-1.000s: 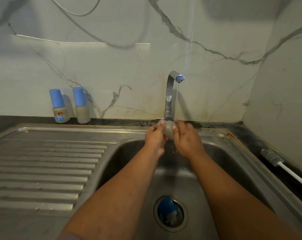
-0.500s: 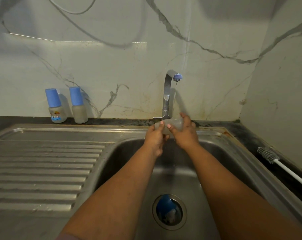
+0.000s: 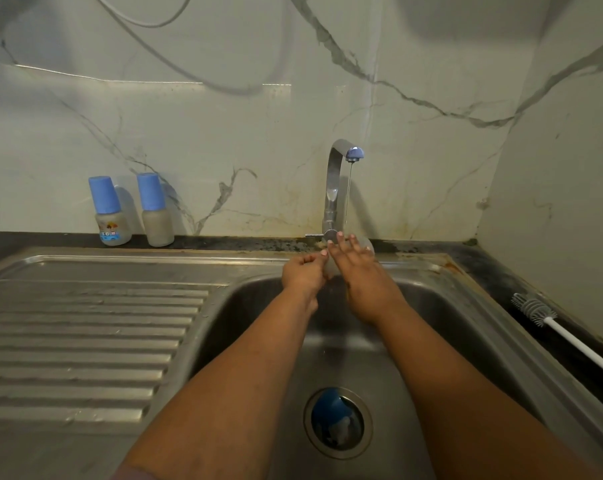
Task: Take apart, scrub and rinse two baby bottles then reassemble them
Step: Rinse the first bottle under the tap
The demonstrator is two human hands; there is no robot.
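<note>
Your left hand pinches the near end of a small translucent plastic bottle body under the thin stream from the chrome tap. Your right hand lies over it, fingers straight, so the bottle shows only past your fingertips, above the steel sink.

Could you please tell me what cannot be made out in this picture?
Head view only:
- Item under the tap: mostly hidden by the right hand and left hand; identity unclear.
- Blue object in the drain: too dim to identify.
- Brush: handle cut off by the right edge.
</note>
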